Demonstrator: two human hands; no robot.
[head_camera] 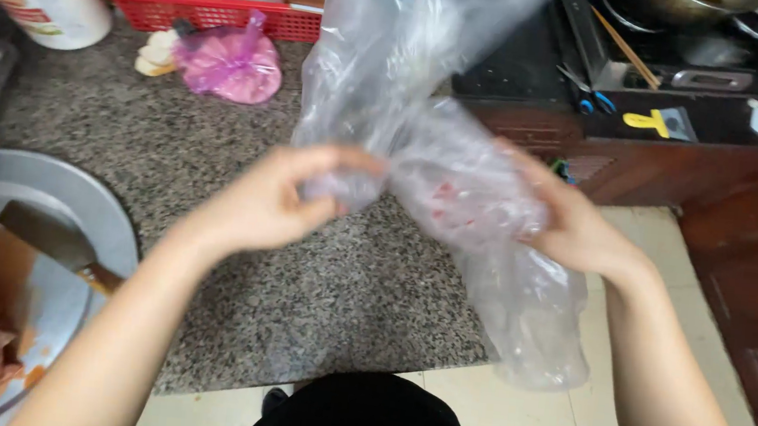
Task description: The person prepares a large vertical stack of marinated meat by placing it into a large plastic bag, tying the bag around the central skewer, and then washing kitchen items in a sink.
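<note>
Head view: left hand (274,198) and right hand (572,227) both pinch a clear bag (456,183), fingers closed on its middle. Thin, limp and likely slippery, it seems best gripped where bunched.

The plastic bag (456,183) between both hands is clear, with small red flecks showing through. Under the left hand (274,198) the countertop (317,281) is speckled grey and black granite. Beyond that hand sits a pink bag (229,64) before a red basket (204,13). Past the right hand (572,227), a yellow scraper (647,121).
</note>
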